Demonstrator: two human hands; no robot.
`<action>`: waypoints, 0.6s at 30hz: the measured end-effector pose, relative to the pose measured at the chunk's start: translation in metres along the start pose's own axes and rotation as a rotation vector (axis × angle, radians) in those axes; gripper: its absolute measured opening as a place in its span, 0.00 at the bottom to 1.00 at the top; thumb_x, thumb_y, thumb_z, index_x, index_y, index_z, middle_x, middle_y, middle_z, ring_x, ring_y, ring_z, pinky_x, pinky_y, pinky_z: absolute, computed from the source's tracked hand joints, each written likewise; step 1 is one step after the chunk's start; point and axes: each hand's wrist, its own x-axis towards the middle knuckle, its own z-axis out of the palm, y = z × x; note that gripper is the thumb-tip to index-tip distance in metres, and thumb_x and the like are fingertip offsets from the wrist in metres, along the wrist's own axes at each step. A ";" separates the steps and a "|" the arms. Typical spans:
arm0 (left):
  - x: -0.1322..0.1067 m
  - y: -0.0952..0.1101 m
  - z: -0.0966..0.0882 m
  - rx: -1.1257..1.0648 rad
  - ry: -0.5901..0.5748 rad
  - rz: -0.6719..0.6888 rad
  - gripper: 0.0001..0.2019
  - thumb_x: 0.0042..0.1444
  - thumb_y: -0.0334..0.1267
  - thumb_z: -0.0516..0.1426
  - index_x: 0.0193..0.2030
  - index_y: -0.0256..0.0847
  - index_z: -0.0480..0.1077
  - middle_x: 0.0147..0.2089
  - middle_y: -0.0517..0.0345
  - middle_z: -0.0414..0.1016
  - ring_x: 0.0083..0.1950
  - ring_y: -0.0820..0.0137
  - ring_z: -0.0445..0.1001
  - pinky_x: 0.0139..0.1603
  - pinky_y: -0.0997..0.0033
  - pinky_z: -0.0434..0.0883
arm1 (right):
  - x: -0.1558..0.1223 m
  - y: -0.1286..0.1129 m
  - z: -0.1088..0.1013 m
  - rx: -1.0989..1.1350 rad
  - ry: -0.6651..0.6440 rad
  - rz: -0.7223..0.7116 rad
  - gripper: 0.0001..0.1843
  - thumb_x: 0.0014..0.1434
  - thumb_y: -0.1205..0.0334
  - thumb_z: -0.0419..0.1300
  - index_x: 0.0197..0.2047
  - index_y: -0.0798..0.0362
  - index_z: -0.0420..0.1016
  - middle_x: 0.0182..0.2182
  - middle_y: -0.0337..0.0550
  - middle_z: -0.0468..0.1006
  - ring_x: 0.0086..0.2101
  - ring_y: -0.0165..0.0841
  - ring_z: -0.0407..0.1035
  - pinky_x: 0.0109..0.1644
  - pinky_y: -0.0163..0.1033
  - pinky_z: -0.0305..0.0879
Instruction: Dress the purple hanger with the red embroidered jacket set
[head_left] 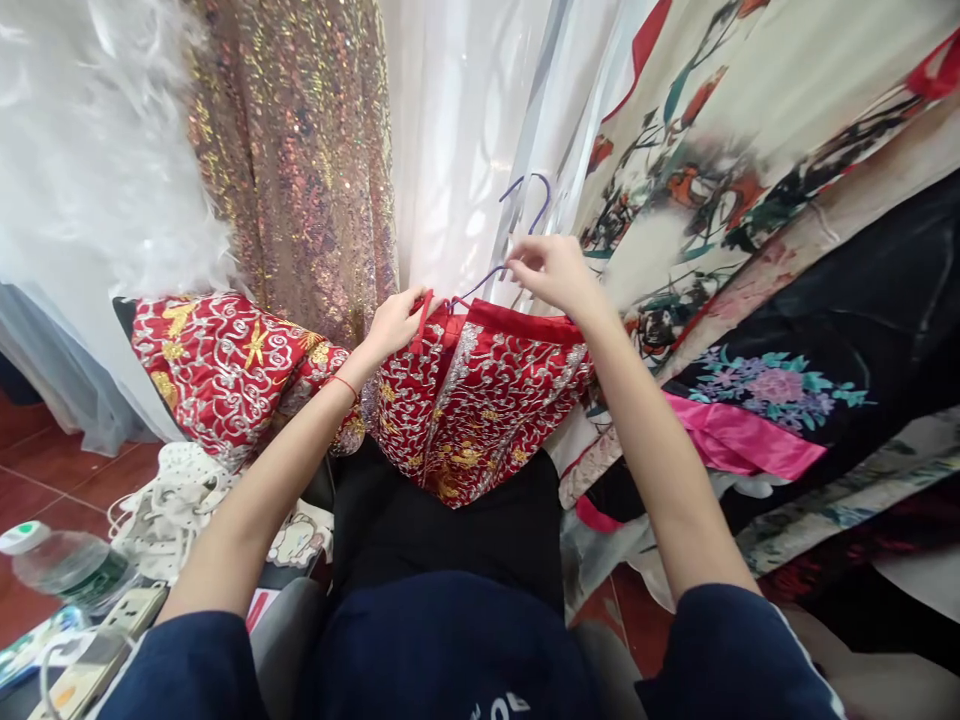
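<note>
A red garment (480,400) with silver and gold embroidery lies over my lap, its plain red band at the top. My left hand (397,322) pinches the garment's upper left edge, by a small red strap. A thin purple hanger (541,200) rises from the opening, its hook pointing up. The fingers of my right hand (551,270) are closed on the hanger below the hook. The hanger's lower part is hidden inside the garment. To the left, another red embroidered piece (225,365) rests beside my left forearm; whether the two are joined I cannot tell.
Behind hang a sequined dress (300,150), a white feathery garment (90,130) and white curtains (450,100). Printed and black garments (840,300) crowd the right. At lower left are a plastic bottle (75,565), a power strip (112,640) and white shoes (169,500).
</note>
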 end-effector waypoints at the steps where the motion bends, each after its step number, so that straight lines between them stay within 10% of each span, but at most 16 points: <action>1: 0.000 0.002 0.000 0.005 0.004 -0.018 0.18 0.66 0.52 0.51 0.38 0.41 0.74 0.32 0.57 0.76 0.33 0.67 0.70 0.37 0.69 0.62 | -0.009 0.009 -0.013 -0.093 -0.005 0.029 0.10 0.60 0.64 0.57 0.41 0.55 0.80 0.32 0.46 0.80 0.35 0.35 0.74 0.47 0.45 0.70; 8: 0.007 0.012 0.003 0.053 0.015 -0.185 0.23 0.67 0.48 0.49 0.65 0.46 0.69 0.41 0.53 0.82 0.41 0.62 0.76 0.44 0.66 0.66 | -0.061 0.075 -0.054 -0.510 -0.512 0.212 0.15 0.53 0.59 0.67 0.44 0.52 0.81 0.34 0.43 0.80 0.32 0.34 0.71 0.36 0.37 0.63; 18: 0.020 0.012 0.002 0.083 -0.077 -0.416 0.35 0.66 0.64 0.37 0.24 0.41 0.68 0.32 0.41 0.78 0.44 0.51 0.77 0.46 0.58 0.68 | -0.057 0.101 -0.032 -0.533 0.035 0.167 0.14 0.64 0.59 0.56 0.45 0.49 0.83 0.43 0.49 0.82 0.41 0.42 0.73 0.41 0.42 0.65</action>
